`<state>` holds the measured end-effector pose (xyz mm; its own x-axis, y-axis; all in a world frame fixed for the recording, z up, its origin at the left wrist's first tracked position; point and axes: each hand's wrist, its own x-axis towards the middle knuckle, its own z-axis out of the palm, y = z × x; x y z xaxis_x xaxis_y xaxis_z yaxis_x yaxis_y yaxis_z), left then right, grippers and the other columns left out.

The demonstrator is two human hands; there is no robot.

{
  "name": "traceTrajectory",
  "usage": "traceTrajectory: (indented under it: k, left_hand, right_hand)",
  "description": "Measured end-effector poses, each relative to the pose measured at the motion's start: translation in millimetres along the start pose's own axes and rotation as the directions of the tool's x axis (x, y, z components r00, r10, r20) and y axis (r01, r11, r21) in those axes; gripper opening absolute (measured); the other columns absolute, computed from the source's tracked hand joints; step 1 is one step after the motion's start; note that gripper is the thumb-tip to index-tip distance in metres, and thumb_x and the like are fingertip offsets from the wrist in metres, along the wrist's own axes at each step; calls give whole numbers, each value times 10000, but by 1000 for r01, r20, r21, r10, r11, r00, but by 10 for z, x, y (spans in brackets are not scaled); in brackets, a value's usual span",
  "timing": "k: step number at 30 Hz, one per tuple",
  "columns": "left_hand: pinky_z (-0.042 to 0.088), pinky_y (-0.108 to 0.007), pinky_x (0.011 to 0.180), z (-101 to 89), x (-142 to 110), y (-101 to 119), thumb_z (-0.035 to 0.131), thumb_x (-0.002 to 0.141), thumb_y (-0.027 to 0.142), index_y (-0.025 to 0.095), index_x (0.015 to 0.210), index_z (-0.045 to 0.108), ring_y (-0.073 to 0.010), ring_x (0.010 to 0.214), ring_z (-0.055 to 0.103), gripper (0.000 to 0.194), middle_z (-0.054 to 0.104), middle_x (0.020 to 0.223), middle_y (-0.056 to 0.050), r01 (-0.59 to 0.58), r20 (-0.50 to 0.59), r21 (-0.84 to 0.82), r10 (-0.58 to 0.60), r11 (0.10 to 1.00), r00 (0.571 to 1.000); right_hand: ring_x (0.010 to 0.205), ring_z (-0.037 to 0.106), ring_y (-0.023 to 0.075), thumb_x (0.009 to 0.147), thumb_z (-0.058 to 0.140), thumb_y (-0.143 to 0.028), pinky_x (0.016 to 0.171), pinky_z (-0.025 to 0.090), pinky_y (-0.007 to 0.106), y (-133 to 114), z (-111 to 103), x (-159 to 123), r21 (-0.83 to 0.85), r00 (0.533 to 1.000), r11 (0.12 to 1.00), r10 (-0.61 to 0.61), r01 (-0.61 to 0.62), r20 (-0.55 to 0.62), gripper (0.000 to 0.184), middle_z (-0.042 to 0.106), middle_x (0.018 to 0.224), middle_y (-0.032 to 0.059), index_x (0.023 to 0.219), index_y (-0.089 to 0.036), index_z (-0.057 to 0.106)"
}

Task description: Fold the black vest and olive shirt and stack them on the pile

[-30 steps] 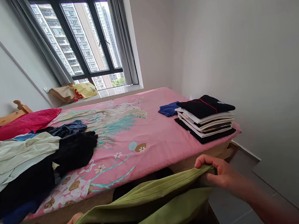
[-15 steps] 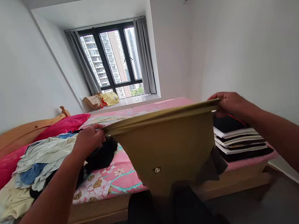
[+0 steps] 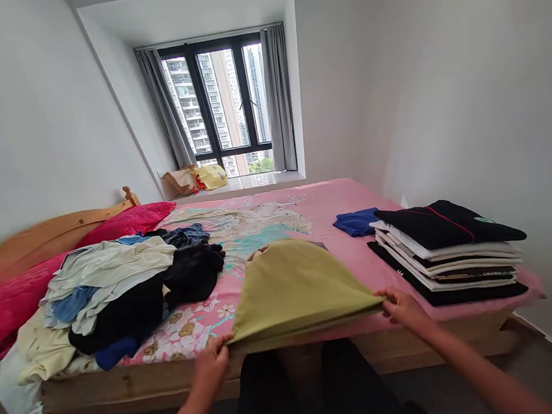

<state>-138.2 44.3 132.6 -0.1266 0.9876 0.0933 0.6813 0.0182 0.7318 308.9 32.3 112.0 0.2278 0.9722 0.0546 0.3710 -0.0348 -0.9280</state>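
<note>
An olive-green shirt [image 3: 295, 284] is stretched between my two hands over the near edge of the bed, its far part billowing above the sheet. My left hand [image 3: 212, 363] pinches the shirt's near left corner. At the near right corner, my right hand [image 3: 406, 310] grips the edge, fingers closed on the cloth. To the right of that hand stands a neat stack of folded clothes [image 3: 454, 263], black and white, topped by a black garment with red piping. A folded blue garment [image 3: 356, 222] lies beside the stack.
A loose heap of clothes [image 3: 110, 285] covers the bed's left side, near red pillows [image 3: 128, 222] and a wooden headboard [image 3: 50, 239]. Pink patterned sheet [image 3: 324, 195] covers the bed. On the windowsill sit a brown paper bag [image 3: 180, 180] and a yellow bag [image 3: 211, 176].
Both hands have come down and toward me, bringing the shirt from hanging upright in front of me to spreading out low over the bed. The folded stack is now fully visible.
</note>
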Motion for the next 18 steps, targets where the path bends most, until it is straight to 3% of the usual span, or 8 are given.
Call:
traceTrajectory:
  k: [3, 6, 9, 13, 18]
  left_hand:
    - [508, -268, 589, 344, -501, -618, 500, 604, 263, 241, 811, 720, -202, 660, 654, 303, 696, 684, 5, 176, 58, -104, -171, 979, 984]
    - [493, -280, 497, 476, -910, -890, 525, 590, 311, 248, 833, 719, -186, 502, 600, 318, 659, 606, 14, 342, 62, -230, -337, 911, 940]
    - [470, -278, 458, 494, -1095, -967, 546, 579, 362, 233, 853, 716, -156, 430, 540, 347, 644, 608, 13, 396, 51, -352, -405, 848, 913]
    - [480, -266, 493, 405, -1076, -939, 557, 558, 407, 220, 841, 712, -171, 521, 588, 372, 672, 682, 3, 402, 50, -443, -425, 801, 904]
    - [504, -261, 542, 232, -1010, -826, 528, 575, 403, 248, 844, 705, -201, 640, 634, 356, 688, 711, 17, 352, -31, -376, -391, 857, 920]
  right_hand:
    - [578, 612, 210, 573, 497, -401, 538, 478, 310, 806, 354, -469, 23, 996, 999, 26, -24, -82, 273, 637, 608, 15, 685, -187, 624]
    - [599, 608, 232, 537, 533, -470, 585, 484, 339, 1195, 523, -908, -22, 970, 992, 113, -121, -216, 289, 642, 624, 17, 632, -208, 612]
    - [576, 574, 215, 545, 554, -496, 576, 464, 322, 1197, 532, -1150, -37, 943, 986, 142, -160, -300, 283, 614, 617, 11, 589, -216, 559]
    - [518, 455, 149, 582, 533, -396, 506, 394, 254, 907, 492, -1230, -1, 932, 997, 69, -75, -355, 225, 469, 553, -29, 549, -225, 391]
    - [502, 329, 118, 598, 471, -306, 469, 312, 226, 762, 540, -1295, -40, 952, 997, 56, -71, -302, 178, 318, 542, -43, 572, -223, 315]
